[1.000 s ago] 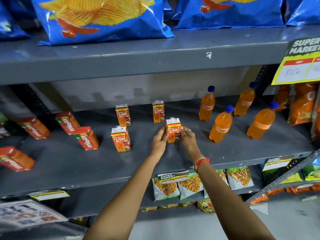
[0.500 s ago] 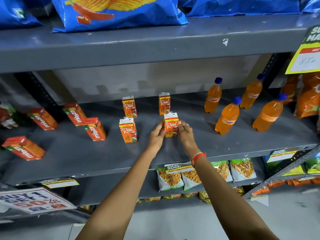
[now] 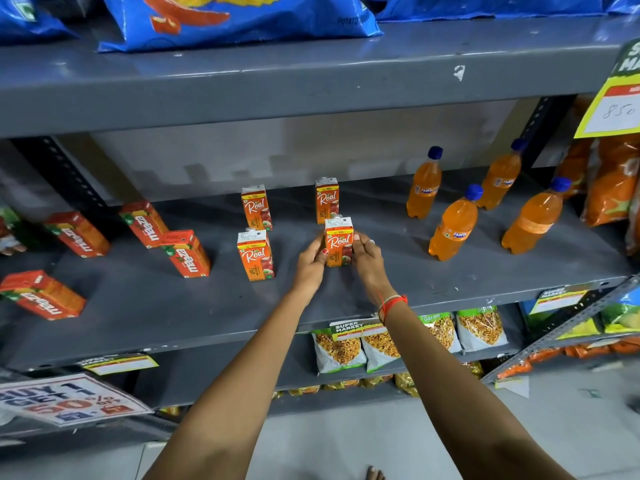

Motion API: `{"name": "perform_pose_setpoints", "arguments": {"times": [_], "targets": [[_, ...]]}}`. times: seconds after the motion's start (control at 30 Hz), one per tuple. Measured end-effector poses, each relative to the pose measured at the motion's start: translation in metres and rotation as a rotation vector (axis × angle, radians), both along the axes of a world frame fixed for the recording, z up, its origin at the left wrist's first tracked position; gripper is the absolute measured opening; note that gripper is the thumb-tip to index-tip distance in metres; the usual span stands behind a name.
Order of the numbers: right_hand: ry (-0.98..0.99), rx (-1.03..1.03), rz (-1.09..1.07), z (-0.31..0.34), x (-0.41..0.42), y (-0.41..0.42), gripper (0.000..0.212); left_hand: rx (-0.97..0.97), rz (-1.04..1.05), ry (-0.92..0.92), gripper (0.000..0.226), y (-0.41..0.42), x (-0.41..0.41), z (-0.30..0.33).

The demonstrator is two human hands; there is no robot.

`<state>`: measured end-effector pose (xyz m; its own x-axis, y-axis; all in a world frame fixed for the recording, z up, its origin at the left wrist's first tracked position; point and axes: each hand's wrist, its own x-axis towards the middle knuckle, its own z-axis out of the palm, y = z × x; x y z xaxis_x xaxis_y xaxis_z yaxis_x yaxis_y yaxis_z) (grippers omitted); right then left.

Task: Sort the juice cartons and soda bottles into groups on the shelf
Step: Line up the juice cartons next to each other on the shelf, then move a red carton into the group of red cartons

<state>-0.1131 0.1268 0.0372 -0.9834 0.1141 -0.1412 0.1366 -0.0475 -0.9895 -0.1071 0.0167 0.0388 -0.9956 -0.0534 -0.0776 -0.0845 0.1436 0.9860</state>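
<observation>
On the grey middle shelf [image 3: 346, 299] an orange Real juice carton [image 3: 338, 242] stands upright between my left hand [image 3: 311, 261] and my right hand [image 3: 367, 256], both gripping its sides. Three more Real cartons stand near it: one behind [image 3: 326, 200], one at the back left [image 3: 256, 207], one at the front left [image 3: 255, 255]. Several red Maaza cartons [image 3: 185, 253] stand further left. Several orange Fanta bottles [image 3: 453, 223] with blue caps stand upright on the right.
Blue chip bags [image 3: 235, 15] lie on the upper shelf. Orange snack bags [image 3: 613, 181] hang at the right edge under a yellow price sign [image 3: 616, 109]. Snack packets [image 3: 377, 341] fill the lower shelf. A promotional sign [image 3: 69, 398] sits at the lower left.
The view has shifted slightly; both hands stay on the same Real carton, which stands at the same spot in front of the rear carton.
</observation>
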Motion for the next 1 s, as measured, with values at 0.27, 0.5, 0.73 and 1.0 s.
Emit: {"name": "perform_pose_setpoints", "arguments": {"times": [0.27, 0.5, 0.73, 1.0], "targets": [[0.047, 0.082, -0.024, 0.0, 0.007, 0.004, 0.037, -0.096, 0.025, 0.012, 0.046, 0.002, 0.005, 0.002], [0.231, 0.189, -0.385, -0.022, 0.069, -0.023, 0.023, -0.005, 0.15, 0.311, 0.034, -0.029, 0.082, -0.007], [0.402, 0.276, 0.019, -0.029, 0.106, -0.118, 0.031, -0.085, 0.688, 0.484, 0.026, -0.132, 0.126, -0.02], [0.193, -0.022, 0.227, -0.003, 0.069, -0.233, 0.044, 0.048, 0.686, 0.256, 0.034, -0.23, 0.069, 0.004]]}}
